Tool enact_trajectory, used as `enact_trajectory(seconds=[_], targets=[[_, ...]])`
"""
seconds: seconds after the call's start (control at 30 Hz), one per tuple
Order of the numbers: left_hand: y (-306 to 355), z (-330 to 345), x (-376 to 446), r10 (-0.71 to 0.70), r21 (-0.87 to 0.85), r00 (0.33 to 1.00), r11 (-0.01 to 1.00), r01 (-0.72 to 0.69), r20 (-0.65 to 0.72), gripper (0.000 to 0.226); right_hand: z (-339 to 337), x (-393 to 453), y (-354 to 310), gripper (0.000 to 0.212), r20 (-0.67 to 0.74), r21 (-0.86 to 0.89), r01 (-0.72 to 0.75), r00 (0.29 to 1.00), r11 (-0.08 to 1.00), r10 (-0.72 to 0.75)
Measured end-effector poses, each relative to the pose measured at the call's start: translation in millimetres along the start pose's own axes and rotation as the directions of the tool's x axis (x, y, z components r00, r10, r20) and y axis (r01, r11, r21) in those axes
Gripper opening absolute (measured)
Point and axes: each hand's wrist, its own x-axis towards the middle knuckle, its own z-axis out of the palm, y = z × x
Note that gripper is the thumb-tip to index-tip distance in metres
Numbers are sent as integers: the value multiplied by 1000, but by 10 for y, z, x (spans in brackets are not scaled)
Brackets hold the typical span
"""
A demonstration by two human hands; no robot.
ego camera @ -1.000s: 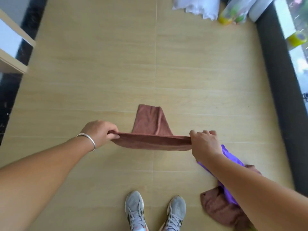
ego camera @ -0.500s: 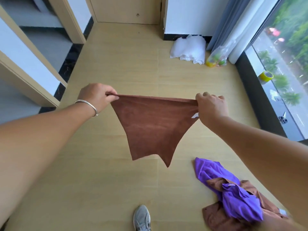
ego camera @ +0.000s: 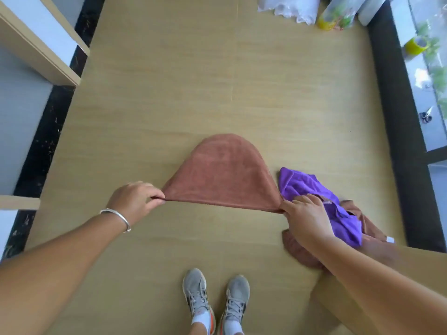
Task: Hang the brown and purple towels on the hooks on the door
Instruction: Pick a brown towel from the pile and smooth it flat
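Note:
A brown towel (ego camera: 223, 172) is stretched between my hands above the wooden floor, its near edge taut and its far part billowing into a dome. My left hand (ego camera: 134, 200) pinches the left corner. My right hand (ego camera: 306, 217) pinches the right corner. On the floor at the right lies a crumpled purple towel (ego camera: 312, 187) on top of another brown towel (ego camera: 373, 229), partly hidden by my right arm. The door and its hooks are out of view.
My two grey shoes (ego camera: 215, 301) stand at the bottom centre. A white cloth (ego camera: 290, 6) and a plastic bag (ego camera: 336, 15) lie at the far wall. A dark window sill (ego camera: 396, 117) runs along the right; a yellow tape roll (ego camera: 416, 45) and scissors (ego camera: 425, 114) sit beyond it. Door frames (ego camera: 41, 52) stand left.
My view has dropped from the far door to the floor. The brown towel, hanging as a point half a second ago, has swung down and forward and now billows out flat.

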Motion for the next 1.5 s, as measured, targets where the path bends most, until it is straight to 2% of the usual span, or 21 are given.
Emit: enact_trajectory(seconds=[0.1, 0.23, 0.33, 0.43, 0.5, 0.67, 0.87, 0.93, 1.0, 1.07, 1.13, 1.17, 1.2, 1.27, 1.3, 1.4, 1.5], targets=[[-151, 741, -233, -10, -8, 990, 1000, 11, 140, 4, 621, -252, -81, 14, 117, 16, -2, 993, 1000, 0], [-352, 1694, -458, 18, -29, 958, 1000, -10, 285, 6, 1541, -487, -177, 20, 277, 14, -16, 961, 1000, 11], [-493, 2287, -536, 42, -45, 949, 999, -29, 314, 5, 2141, -575, -227, 20, 346, 27, -40, 938, 999, 28], [-583, 2741, -451, 52, -52, 942, 998, -36, 333, 5, 2594, -515, -188, 15, 358, 52, -71, 932, 996, 48], [-626, 2956, -255, 55, -54, 958, 998, -42, 282, 1, 2820, -349, -136, 11, 328, 89, -93, 943, 992, 59], [-754, 3331, 654, 52, -89, 991, 995, -42, 120, 30, 3208, 450, -9, 6, 66, 207, -92, 995, 974, 80], [-991, 3745, 2133, 24, -185, 995, 982, -41, -95, 31, 3699, 1838, 283, 23, -251, 280, -109, 950, 954, 183], [-1090, 3957, 2628, 6, -186, 990, 982, -32, -138, 23, 3956, 2322, 419, 25, -264, 278, -146, 939, 950, 222], [-1181, 4222, 3075, -34, -101, 991, 995, 21, -130, 21, 4256, 2761, 500, 25, -208, 238, -208, 943, 949, 259], [-1200, 4497, 3399, -115, -18, 987, 993, 113, -110, 40, 4561, 3071, 531, 31, -135, 197, -283, 941, 939, 311], [-1133, 4726, 3553, -95, -31, 977, 995, 91, -190, 55, 4775, 3220, 496, 45, -176, 214, -293, 927, 932, 331], [-1096, 4848, 3532, -12, -18, 972, 1000, 8, -234, 58, 4856, 3216, 437, 48, -236, 221, -233, 930, 947, 283], [-1075, 4979, 3440, 110, 52, 965, 994, -100, -239, 62, 4931, 3158, 347, 51, -267, 182, -128, 948, 975, 175], [-1079, 5235, 3084, 302, 223, 944, 937, -268, -132, 69, 5073, 2885, 146, 56, -202, 56, 81, 977, 995, -68], [-1102, 5334, 2863, 332, 278, 941, 912, -303, -63, 72, 5137, 2692, 43, 59, -138, 36, 131, 982, 991, -125], [-1196, 5554, 2180, 295, 343, 953, 889, -302, 73, 74, 5314, 2070, -256, 69, -1, 58, 146, 989, 988, -146], [-1335, 5647, 1843, 338, 354, 933, 863, -359, 122, 75, 5466, 1803, -374, 73, 32, 39, 171, 984, 984, -173]])
